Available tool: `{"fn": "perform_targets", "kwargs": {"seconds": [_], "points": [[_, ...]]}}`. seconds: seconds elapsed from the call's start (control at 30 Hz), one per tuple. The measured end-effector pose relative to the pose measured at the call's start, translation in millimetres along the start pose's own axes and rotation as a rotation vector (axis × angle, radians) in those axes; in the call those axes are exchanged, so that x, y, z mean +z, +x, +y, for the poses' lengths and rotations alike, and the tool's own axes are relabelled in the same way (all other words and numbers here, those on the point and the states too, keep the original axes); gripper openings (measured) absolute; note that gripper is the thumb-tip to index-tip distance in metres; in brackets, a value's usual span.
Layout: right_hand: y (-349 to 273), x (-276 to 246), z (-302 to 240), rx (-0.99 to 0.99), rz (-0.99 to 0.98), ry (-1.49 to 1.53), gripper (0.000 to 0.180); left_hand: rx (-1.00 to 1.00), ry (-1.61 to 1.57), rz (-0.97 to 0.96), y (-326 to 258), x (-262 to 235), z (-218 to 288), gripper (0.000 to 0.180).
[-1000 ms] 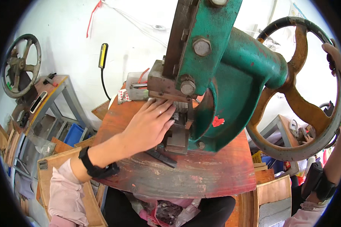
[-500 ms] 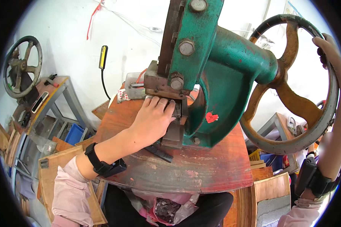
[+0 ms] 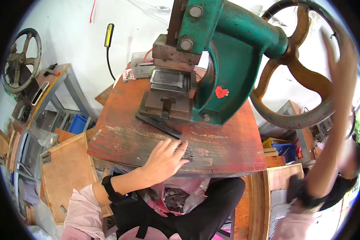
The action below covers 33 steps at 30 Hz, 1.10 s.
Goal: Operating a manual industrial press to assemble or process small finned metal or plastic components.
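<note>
- My left hand (image 3: 164, 158) presses flat on a small ribbed grey metal piece (image 3: 189, 151), long axis toward 12 o'clock.
- My right hand (image 3: 342, 60), fingers spread, touches the rusty iron handwheel (image 3: 304, 80); I grip nothing there.

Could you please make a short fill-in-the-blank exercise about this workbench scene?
1. The press is painted ____.
2. The left hand rests on a small ribbed piece near the ____ edge of the table.
3. The right hand reaches up to the rusty ____.
4. A red ____ sticker marks the press body.

Missing words: green; front; wheel; heart
</note>
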State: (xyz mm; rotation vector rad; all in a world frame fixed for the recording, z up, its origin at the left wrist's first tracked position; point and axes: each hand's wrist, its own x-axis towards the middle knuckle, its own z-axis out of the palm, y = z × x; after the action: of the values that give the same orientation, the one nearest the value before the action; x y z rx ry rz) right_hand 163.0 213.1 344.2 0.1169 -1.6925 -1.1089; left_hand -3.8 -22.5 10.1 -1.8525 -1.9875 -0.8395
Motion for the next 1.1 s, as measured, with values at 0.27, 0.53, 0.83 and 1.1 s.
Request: {"fn": "perform_targets", "kwargs": {"seconds": [0.27, 0.53, 0.83, 1.1], "points": [[-124, -67, -329, 0.417, -0.620, 1.218, 0.068, -0.306, -0.556, -0.059, -22, -3, -12, 0.088], [-140, -52, -336, 0.343, -0.710, 1.190, 0.062, -0.369, -0.570, -0.036, -29, -5, -13, 0.089], [-145, -55, -343, 0.426, -0.735, 1.150, 0.061, -0.347, -0.520, -0.031, -30, 2, -16, 0.094], [-173, -11, -286, 0.483, -0.734, 0.844, 0.044, -0.227, -0.400, -0.032, -22, -4, -17, 0.082]]}}
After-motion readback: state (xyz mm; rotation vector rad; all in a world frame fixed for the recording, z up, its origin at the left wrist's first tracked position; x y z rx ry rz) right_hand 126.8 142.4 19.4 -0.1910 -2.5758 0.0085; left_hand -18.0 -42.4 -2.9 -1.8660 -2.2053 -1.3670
